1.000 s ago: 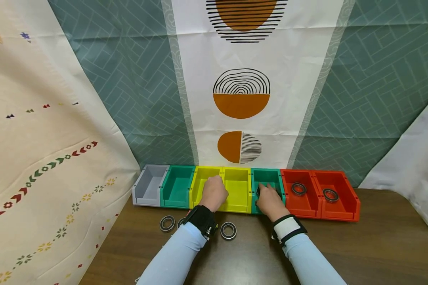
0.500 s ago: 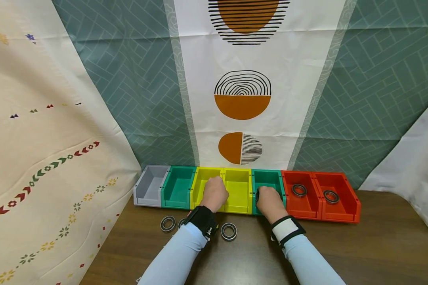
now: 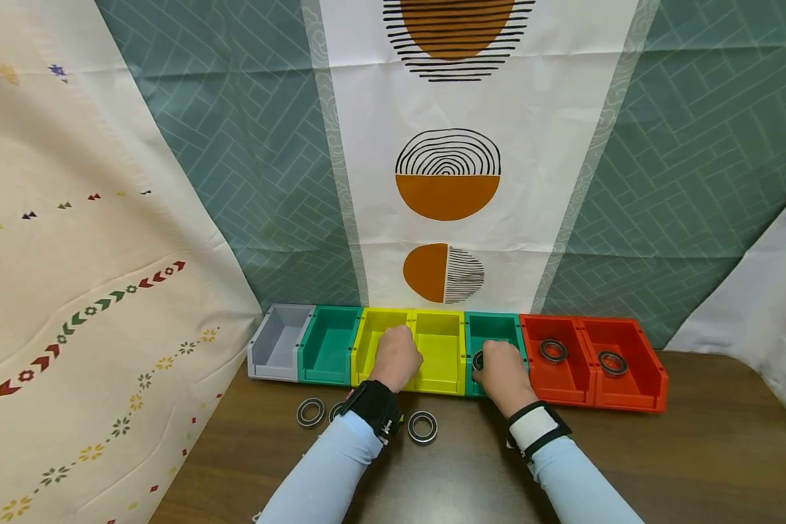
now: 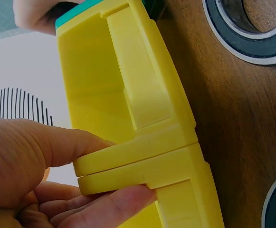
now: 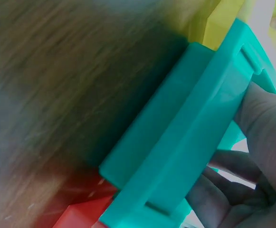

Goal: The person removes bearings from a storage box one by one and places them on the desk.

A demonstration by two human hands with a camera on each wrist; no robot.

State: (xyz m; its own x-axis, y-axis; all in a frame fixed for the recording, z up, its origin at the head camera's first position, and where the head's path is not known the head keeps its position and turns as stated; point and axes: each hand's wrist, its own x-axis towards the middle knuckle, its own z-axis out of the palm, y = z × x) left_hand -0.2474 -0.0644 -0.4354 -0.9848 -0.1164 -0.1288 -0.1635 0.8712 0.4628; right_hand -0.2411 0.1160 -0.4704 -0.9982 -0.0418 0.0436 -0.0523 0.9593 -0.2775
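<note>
My left hand [image 3: 396, 356] pinches the adjoining side walls of two yellow bins [image 3: 438, 364]. In the left wrist view its thumb [image 4: 85, 145] lies inside one bin, with a finger [image 4: 123, 202] against the other wall. My right hand [image 3: 506, 375] reaches over the front of the green bin [image 3: 495, 327], its fingers curled. A ball bearing [image 3: 477, 360] shows at its thumb side, by the bin's left wall, and the hand appears to grip it. From the right wrist, the bin's front wall [image 5: 176, 133] covers the fingertips and hides the bearing.
Two red bins [image 3: 632, 389] at the right hold one bearing each, such as this bearing [image 3: 542, 351]. A second green bin [image 3: 330, 338] and a grey bin [image 3: 282, 338] end the row at left. Loose bearings lie in front, one bearing [image 3: 412, 428] near my left wrist.
My right hand's fingers have curled in the green bin, and the bearing beside them has turned from edge-on to showing its ring face. The left hand has kept its hold.
</note>
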